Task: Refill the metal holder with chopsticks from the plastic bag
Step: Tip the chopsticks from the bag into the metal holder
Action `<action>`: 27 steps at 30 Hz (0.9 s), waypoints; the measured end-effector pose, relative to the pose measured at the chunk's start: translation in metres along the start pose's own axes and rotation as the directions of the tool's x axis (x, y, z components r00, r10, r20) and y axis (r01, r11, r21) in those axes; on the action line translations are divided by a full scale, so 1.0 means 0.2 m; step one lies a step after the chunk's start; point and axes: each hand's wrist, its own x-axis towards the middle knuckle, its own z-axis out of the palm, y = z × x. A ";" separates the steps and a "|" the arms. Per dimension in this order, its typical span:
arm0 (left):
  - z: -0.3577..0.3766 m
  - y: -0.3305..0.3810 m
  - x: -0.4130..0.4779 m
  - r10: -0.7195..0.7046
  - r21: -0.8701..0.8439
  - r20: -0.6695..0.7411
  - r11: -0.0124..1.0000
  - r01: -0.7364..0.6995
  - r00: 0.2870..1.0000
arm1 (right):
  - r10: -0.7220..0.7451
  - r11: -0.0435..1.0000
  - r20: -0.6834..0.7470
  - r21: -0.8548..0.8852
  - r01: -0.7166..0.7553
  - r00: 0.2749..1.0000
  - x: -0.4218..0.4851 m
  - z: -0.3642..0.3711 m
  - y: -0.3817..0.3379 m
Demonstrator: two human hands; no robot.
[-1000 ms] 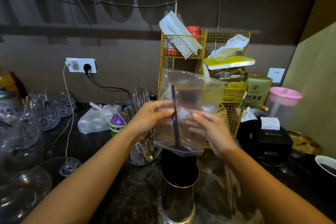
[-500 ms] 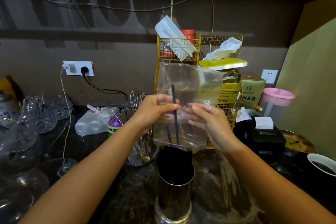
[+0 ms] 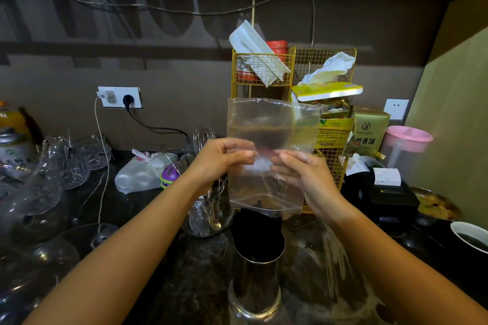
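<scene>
Two hands are up over the counter [image 3: 184,258], and both are pinching the plastic bag [image 3: 266,155]. The left hand [image 3: 224,159] grips the bag's left side at mid-height, fingers curled in; the right hand [image 3: 303,174] grips it from the right, fingertips pressed into the film. The bag hangs upright between them, clear and slack, its lower edge just above the mouth of the metal holder [image 3: 257,266]. No long stick shows through the film here; only a small dark smudge sits near the bottom edge, too blurred to name. The holder stands on the counter's near edge, directly below the bag, and its inside is dark, so what it holds cannot be made out. Just left of it sits a glass jar [image 3: 208,216] with spoons and a whisk [image 3: 203,137] poking up. Behind the bag, against the wall, stands a yellow wire rack [image 3: 264,66]. At the counter's right side stands a pink-lidded jug [image 3: 406,148]; glassware [image 3: 52,166] crowds the left side.
</scene>
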 end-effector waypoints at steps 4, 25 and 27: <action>-0.01 0.06 -0.01 0.023 0.020 -0.035 1.000 -0.023 0.999 | -0.029 1.000 -0.007 0.009 0.029 1.000 0.02 0.03 -0.05; -0.32 -0.14 -0.61 0.074 0.427 -0.563 0.879 0.213 0.823 | -0.119 0.930 0.100 -0.338 0.146 0.988 -0.22 0.59 0.29; -0.33 -0.25 -0.70 0.086 0.505 -0.588 0.816 0.282 0.805 | -0.156 0.871 0.129 -0.450 0.198 0.979 -0.30 0.62 0.39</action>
